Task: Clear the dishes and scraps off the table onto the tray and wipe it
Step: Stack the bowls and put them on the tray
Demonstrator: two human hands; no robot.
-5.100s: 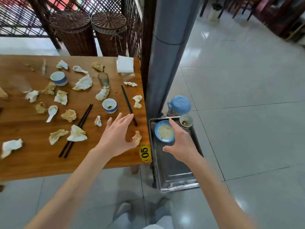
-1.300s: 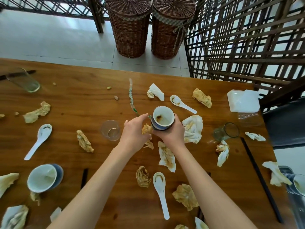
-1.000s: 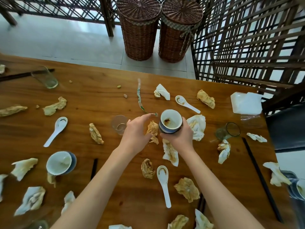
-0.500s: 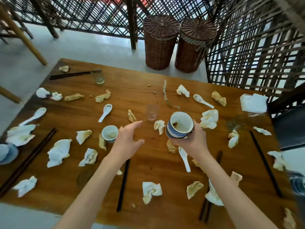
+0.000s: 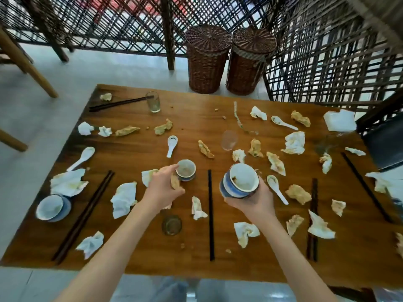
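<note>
Since half a second ago the left hand (image 5: 162, 190) has gone from hovering open over the table (image 5: 139, 253) to reaching the small blue-and-white bowl (image 5: 186, 170) left of centre, and the right hand (image 5: 250, 200) has carried its stacked bowls (image 5: 239, 180) nearer and lower, while the view has pulled back to take in the table's whole left end. The left fingers (image 5: 172, 170) are curled, their tips at the small bowl's near-left rim, with a yellowish scrap (image 5: 175, 182) just under them; whether they have closed on the bowl or the scrap cannot be told. The right hand cups the stack from beneath, fingers wrapped round the blue outer bowl, holding it above the table, tilted toward the camera. A single black chopstick (image 5: 210, 214) lies between the two hands, running near to far. Another blue-rimmed bowl (image 5: 52, 207) sits near the left edge beside a pair of dark chopsticks (image 5: 84, 216). Crumpled napkins (image 5: 123, 199) and white spoons (image 5: 171, 145) are scattered across the table, with a glass (image 5: 153, 101) standing at the far left and another (image 5: 171, 224) near the left forearm. Two wicker baskets (image 5: 207, 59) stand on the floor beyond the far edge.
</note>
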